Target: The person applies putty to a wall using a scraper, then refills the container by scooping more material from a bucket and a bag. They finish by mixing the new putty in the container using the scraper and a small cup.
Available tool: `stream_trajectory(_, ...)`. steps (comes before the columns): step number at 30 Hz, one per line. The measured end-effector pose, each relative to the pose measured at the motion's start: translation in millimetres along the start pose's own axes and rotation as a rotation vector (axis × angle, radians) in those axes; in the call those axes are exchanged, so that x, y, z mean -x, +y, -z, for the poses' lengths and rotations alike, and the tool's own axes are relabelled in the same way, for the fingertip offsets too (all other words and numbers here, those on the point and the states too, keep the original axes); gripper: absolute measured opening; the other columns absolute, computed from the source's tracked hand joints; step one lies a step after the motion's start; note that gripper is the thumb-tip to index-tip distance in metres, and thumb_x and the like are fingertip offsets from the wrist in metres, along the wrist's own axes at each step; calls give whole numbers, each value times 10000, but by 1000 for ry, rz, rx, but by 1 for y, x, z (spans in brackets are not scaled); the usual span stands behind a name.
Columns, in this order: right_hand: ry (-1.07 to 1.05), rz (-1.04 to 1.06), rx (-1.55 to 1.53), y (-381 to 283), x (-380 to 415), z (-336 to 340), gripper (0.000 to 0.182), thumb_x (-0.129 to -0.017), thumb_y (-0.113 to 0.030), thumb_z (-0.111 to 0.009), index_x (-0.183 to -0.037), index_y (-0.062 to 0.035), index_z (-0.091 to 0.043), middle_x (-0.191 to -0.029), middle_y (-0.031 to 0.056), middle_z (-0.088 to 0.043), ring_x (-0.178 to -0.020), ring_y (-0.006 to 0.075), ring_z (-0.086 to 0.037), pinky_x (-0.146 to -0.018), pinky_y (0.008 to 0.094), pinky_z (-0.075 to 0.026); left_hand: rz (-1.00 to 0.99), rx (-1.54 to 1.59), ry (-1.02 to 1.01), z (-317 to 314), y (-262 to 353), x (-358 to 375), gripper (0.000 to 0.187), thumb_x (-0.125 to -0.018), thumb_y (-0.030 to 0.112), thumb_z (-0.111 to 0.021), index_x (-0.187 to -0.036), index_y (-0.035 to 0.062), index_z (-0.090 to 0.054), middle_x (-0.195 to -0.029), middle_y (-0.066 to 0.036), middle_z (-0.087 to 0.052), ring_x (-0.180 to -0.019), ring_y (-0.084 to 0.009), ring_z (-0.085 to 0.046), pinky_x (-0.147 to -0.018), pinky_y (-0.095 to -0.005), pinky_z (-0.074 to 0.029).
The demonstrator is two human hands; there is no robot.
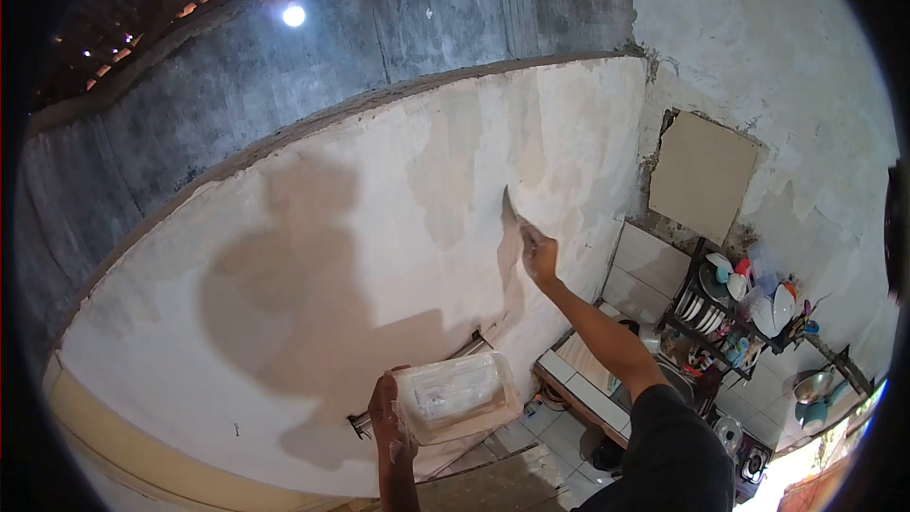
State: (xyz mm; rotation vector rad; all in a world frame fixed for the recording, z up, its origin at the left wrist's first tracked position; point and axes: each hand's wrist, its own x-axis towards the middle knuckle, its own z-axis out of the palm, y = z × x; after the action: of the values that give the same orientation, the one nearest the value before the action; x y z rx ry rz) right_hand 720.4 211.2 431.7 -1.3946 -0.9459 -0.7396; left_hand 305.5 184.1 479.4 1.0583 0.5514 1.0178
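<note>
My right hand (pixel 539 254) is closed round the handle of a putty knife (pixel 509 207), its blade up against the plastered wall (pixel 398 218). Pale and beige patches of filler cover the wall around the blade. Lower down, my left hand (pixel 391 417) grips the side of a rectangular plastic tub (pixel 457 396). White paste is smeared over the tub's inside and rim. Shadows of my head and arms fall across the wall to the left of the knife.
At right, a dish rack (pixel 706 308) full of plates and bowls stands by a tiled counter (pixel 588 389) and sink. Past it is a gas stove (pixel 754 465). A lit bulb (pixel 294 15) hangs at upper left. A beige board (pixel 703 175) covers part of the side wall.
</note>
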Motion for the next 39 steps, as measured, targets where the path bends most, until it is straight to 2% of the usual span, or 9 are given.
stream_trajectory(9,347,-314,213,31,-117,18,252,-936,-192,-514,-839,17,-618,-715,131,-653,-636,194,-610,-601,325,-469,-39,-20,38,23,4,8,409,-956,381,-506,-1034,-9,-601,-899,-69,-611,-815,-148,-581,-739,-284,-484)
stream_trajectory(11,315,-153,130,46,-100,-7,253,-917,-271,-509,-849,-47,-604,-709,188,-624,-668,387,-619,-571,442,-457,-24,-19,56,25,10,6,415,-955,387,-505,-1033,-9,-602,-899,-70,-611,-818,-147,-580,-743,-284,-483)
stream_trajectory(15,158,-95,-31,-7,-48,5,196,-916,-50,-517,-1033,57,-632,-877,196,-689,-808,198,-685,-711,281,-513,31,-2,57,22,12,6,428,-963,396,-490,-1028,-12,-603,-904,-72,-609,-821,-145,-570,-749,-282,-468)
stream_trajectory(19,-6,-73,65,7,-39,26,214,-886,11,-509,-1058,59,-627,-890,218,-684,-822,230,-690,-721,279,-518,32,-55,43,27,1,6,423,-969,391,-479,-1030,-10,-600,-896,-66,-607,-817,-146,-567,-746,-284,-471)
stream_trajectory(21,339,-117,79,17,-44,17,242,-856,50,-501,-1063,64,-625,-905,222,-685,-813,237,-691,-701,283,-519,31,-65,48,36,1,8,424,-970,393,-477,-1033,-7,-600,-896,-67,-605,-816,-146,-567,-739,-283,-474)
stream_trajectory(26,-73,-145,198,16,9,-20,411,-816,78,-520,-1206,-27,-597,-1054,226,-632,-900,257,-682,-737,282,-508,36,-9,115,57,5,15,431,-969,404,-471,-1037,-2,-598,-897,-73,-600,-811,-154,-566,-724,-285,-481)
stream_trajectory(33,87,-162,160,41,11,24,195,-944,-60,-503,-1003,80,-625,-914,146,-688,-785,143,-627,-716,281,-494,80,-18,161,51,16,19,463,-957,438,-482,-1063,-2,-580,-891,-79,-595,-797,-162,-570,-708,-304,-496)
stream_trajectory(34,315,-150,-331,49,-10,18,243,-968,-112,-479,-992,87,-617,-854,103,-671,-721,154,-597,-667,292,-488,93,-11,167,50,17,21,469,-956,443,-481,-1067,-3,-576,-891,-80,-595,-796,-161,-570,-706,-305,-497)
stream_trajectory(39,318,-292,149,54,-67,13,342,-937,-278,-538,-946,50,-634,-761,95,-658,-660,176,-589,-607,314,-483,66,9,191,57,23,30,464,-963,435,-469,-1063,-6,-575,-894,-82,-599,-783,-168,-579,-697,-309,-503)
